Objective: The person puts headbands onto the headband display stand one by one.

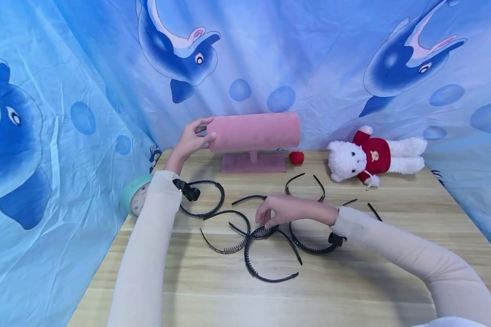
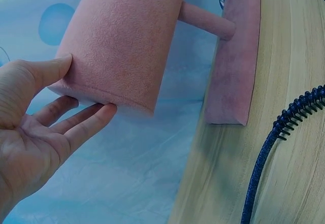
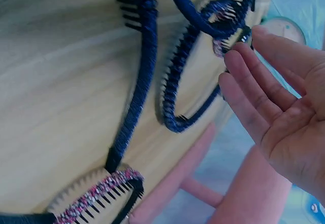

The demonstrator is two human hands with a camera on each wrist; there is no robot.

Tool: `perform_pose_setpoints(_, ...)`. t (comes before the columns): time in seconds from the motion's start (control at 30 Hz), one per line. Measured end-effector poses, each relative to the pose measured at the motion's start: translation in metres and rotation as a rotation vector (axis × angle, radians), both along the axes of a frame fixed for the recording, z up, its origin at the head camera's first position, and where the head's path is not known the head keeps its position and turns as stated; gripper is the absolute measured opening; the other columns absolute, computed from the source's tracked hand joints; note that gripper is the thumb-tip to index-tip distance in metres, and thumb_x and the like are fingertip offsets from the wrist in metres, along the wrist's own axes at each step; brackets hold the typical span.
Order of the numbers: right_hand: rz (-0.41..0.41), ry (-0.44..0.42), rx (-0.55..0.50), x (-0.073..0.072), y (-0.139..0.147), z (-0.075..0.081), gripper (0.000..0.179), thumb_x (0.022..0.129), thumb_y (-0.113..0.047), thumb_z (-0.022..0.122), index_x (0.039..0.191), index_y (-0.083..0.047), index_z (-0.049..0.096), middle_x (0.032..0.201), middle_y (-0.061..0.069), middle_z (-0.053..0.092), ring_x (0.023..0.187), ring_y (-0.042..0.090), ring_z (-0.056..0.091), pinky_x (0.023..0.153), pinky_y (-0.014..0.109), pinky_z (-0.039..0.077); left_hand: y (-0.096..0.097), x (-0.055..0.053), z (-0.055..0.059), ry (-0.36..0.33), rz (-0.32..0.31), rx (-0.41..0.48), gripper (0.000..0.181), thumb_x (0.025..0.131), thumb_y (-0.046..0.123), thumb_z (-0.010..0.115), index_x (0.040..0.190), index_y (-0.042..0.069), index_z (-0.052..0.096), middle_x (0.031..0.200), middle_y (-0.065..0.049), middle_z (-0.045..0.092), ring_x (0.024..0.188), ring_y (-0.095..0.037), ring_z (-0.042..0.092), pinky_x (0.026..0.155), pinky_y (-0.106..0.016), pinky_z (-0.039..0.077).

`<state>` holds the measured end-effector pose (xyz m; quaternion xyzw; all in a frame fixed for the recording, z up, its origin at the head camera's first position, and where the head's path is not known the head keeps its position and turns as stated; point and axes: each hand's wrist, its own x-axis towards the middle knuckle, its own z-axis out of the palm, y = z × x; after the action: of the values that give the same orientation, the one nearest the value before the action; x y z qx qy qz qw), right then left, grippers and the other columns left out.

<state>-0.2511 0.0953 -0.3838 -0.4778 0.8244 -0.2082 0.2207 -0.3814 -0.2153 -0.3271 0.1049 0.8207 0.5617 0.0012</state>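
Note:
A pink plush headband stand [image 1: 255,131] has a thick horizontal roll on a short post and flat base. My left hand [image 1: 191,139] holds the roll's left end, thumb on its side and fingertips at the end rim, as the left wrist view shows. Over the overlapping headbands in mid-table hovers my right hand [image 1: 296,210], palm down with fingers loosely bent. Its fingertips [image 3: 234,64] are close to a dark toothed headband [image 3: 175,82] in the right wrist view, with nothing visibly gripped. The front headband [image 1: 248,261] overlaps others below that hand.
Several more headbands lie about, including one at the left [image 1: 222,193] and one farther back [image 1: 322,190]. A red ball [image 1: 296,157] sits beside the stand's base. A white teddy bear [image 1: 376,156] lies at back right; a mint-green round object [image 1: 134,193] stands at the left edge.

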Motion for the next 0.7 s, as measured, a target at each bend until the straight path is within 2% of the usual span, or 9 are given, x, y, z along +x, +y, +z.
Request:
perform_pose_setpoints(0.17,0.023,-0.018,0.043,0.002,-0.004,-0.008,0.025,0.086,-0.008,0.079,0.111,-0.009,0.077,0.103,0.001,0.079,0.091,0.007,0.071,0.087,0.023,0.06,0.0,0.0,0.0,0.008,-0.006,-0.003,0.061,0.098,0.009,0.067,0.153,0.016,0.045,0.159,-0.02,0.042,0.142,-0.037,0.049,0.093,-0.044,0.063)
perform_pose_setpoints(0.37,0.054,-0.018,0.036,-0.001,-0.005,-0.015,0.025,0.086,-0.004,0.078,0.11,-0.008,0.078,0.1,0.003,0.08,0.088,0.006,0.072,0.084,0.015,0.057,0.0,-0.001,0.0,0.01,-0.002,-0.016,0.059,0.098,0.011,0.066,0.153,0.017,0.046,0.157,-0.02,0.045,0.14,-0.036,0.05,0.093,-0.045,0.062)
perform_pose_setpoints(0.53,0.056,-0.133,-0.024,-0.008,-0.002,-0.016,0.02,0.085,0.003,0.075,0.104,-0.003,0.078,0.097,0.007,0.079,0.086,0.009,0.073,0.081,0.016,0.059,0.001,-0.001,0.0,0.012,-0.005,-0.018,0.058,0.099,0.012,0.066,0.153,0.017,0.046,0.157,-0.019,0.046,0.139,-0.034,0.052,0.094,-0.046,0.062)
perform_pose_setpoints(0.7,-0.003,-0.275,-0.056,-0.017,0.004,-0.008,0.02,0.085,0.007,0.072,0.103,-0.001,0.076,0.1,0.016,0.077,0.09,0.014,0.073,0.084,0.02,0.061,-0.001,-0.001,-0.001,0.003,0.005,-0.022,0.058,0.098,0.013,0.067,0.153,0.019,0.047,0.156,-0.017,0.047,0.138,-0.033,0.052,0.094,-0.045,0.062)
